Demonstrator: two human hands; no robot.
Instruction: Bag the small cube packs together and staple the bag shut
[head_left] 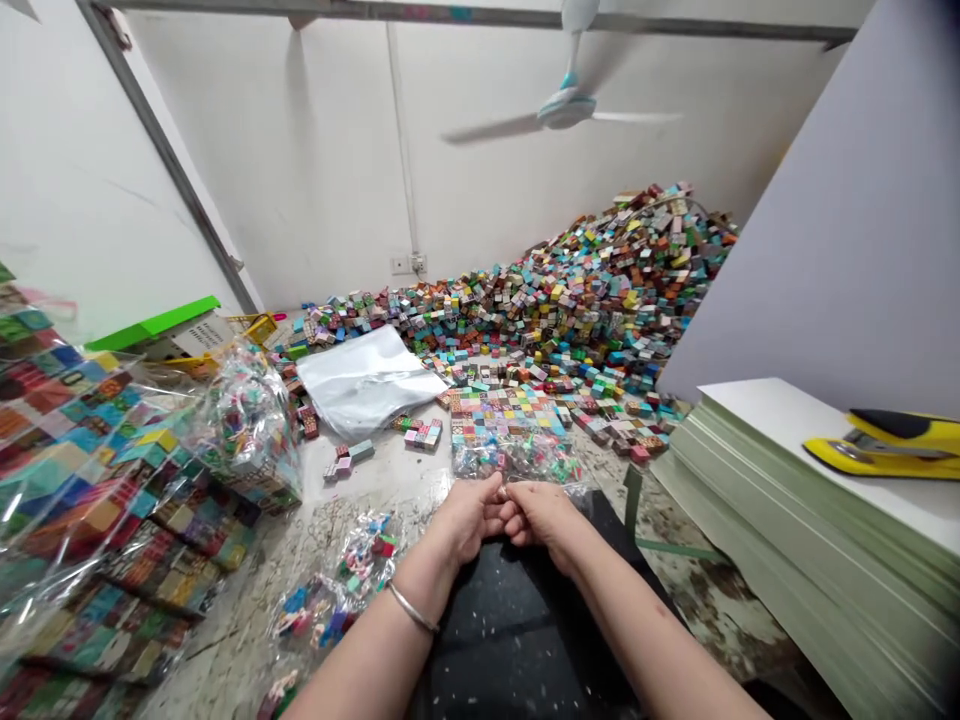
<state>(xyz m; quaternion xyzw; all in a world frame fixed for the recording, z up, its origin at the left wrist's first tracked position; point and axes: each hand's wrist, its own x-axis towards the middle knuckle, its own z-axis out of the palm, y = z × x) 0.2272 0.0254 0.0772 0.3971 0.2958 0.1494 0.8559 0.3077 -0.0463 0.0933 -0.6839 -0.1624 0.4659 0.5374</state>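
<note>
My left hand and my right hand meet in front of me, thumbs almost touching, fingers curled inward. Both are closed on the near edge of a clear plastic bag. Inside it, flat rows of coloured printed blocks lie at the far end and small wrapped pieces at the near end. A black speckled board extends beneath my hands and forearms. Left of my left forearm are clear packets of small colourful pieces. The fingertips are partly hidden, so the exact pinch is hard to see.
A large heap of small blocks rises against the wall. Empty clear bags lie left of centre. Filled bags of blocks crowd the left. On the right, a yellow stapler rests on a tall stack of sheets.
</note>
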